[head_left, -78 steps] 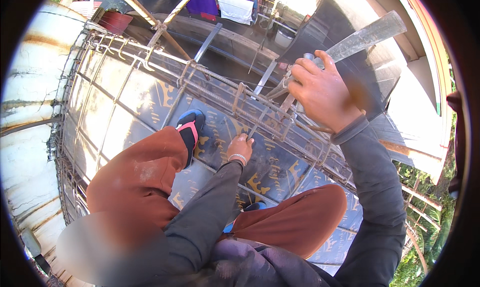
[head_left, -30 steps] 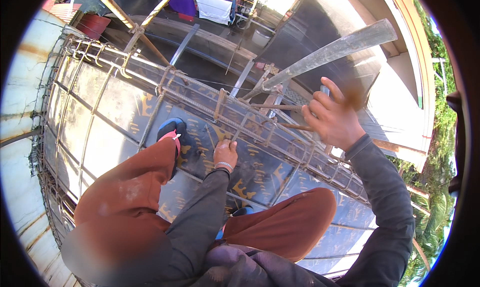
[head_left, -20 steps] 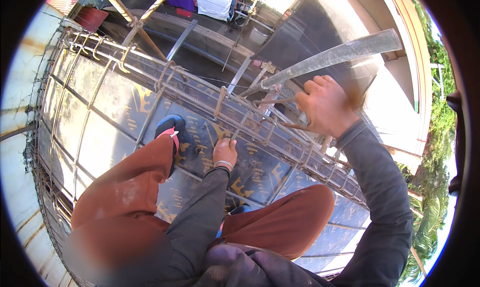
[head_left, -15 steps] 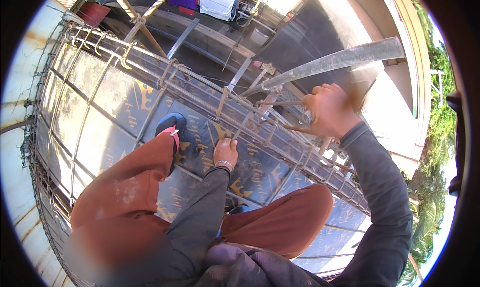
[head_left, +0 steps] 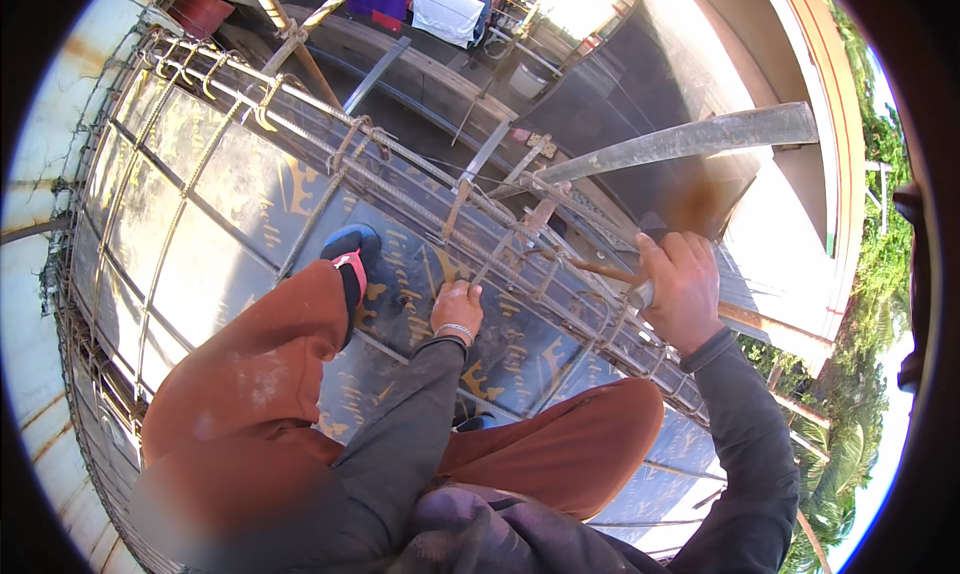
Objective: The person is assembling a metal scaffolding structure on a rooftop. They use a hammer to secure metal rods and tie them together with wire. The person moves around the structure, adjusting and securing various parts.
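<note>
Lowered since the frames before, the right hand (head_left: 682, 292) has come down from in front of the grey metal beam (head_left: 690, 139) to the long rebar cage (head_left: 480, 229), and the view has drawn a little closer to the steel. That hand is clenched around the handle of a tying tool (head_left: 622, 277), whose thin rusty hook points left into the bars of the cage; only the short pale end of the handle shows below the fingers.

Seen from the head camera, the left hand (head_left: 457, 309) rests on the near side of the cage, fingers curled over a stirrup and a long bar at a crossing. Whether it pinches wire there is too small to tell. A metal bracelet (head_left: 456, 330) sits at its wrist, above a dark grey sleeve.

Beneath and on the near side of the cage lies dark blue plastic sheeting (head_left: 520, 349) with gold print. A blue shoe with a pink strap (head_left: 350, 259) stands on that sheeting just left of the left hand, and rust-orange trousers (head_left: 260, 364) cover both bent knees nearer the camera. Beyond the cage, at its far side, the grey beam slants up to the right, and a white cloth (head_left: 447, 9) hangs farther off.
</note>
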`<action>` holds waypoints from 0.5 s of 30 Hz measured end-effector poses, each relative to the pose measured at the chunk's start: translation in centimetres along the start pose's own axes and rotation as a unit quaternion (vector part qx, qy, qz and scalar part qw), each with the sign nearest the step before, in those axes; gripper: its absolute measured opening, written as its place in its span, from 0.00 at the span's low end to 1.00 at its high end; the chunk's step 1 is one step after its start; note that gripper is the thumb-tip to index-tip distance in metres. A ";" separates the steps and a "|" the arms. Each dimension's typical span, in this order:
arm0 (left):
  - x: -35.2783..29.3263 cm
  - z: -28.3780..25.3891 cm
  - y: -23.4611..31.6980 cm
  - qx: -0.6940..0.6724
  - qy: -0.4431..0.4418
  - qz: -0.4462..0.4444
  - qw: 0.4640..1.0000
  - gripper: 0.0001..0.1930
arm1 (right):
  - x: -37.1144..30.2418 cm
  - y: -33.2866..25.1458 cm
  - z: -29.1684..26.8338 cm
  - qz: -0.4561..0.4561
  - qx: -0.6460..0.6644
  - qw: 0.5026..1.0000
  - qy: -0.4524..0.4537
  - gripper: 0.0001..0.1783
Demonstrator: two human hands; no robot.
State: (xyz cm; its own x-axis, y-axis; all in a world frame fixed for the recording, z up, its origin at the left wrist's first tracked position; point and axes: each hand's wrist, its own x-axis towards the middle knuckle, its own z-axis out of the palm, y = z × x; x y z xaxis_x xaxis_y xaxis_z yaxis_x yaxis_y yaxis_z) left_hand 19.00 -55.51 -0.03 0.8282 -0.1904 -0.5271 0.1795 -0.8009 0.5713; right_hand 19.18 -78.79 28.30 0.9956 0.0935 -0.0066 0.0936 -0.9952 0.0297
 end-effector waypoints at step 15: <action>11.8 -7.2 14.4 0.297 -0.064 0.252 0.919 0.30 | -14.0 -15.0 4.0 0.605 0.451 0.655 0.042 0.17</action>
State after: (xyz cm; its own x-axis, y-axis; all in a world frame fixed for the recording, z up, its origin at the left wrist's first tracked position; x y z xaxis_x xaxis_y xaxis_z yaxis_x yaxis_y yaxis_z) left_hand 35.21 -65.17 6.49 0.6513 -0.6561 -0.3813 -0.5617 -0.7547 0.3390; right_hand 3.86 -65.28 23.98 0.3382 -0.8162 -0.4684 -0.7673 0.0490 -0.6394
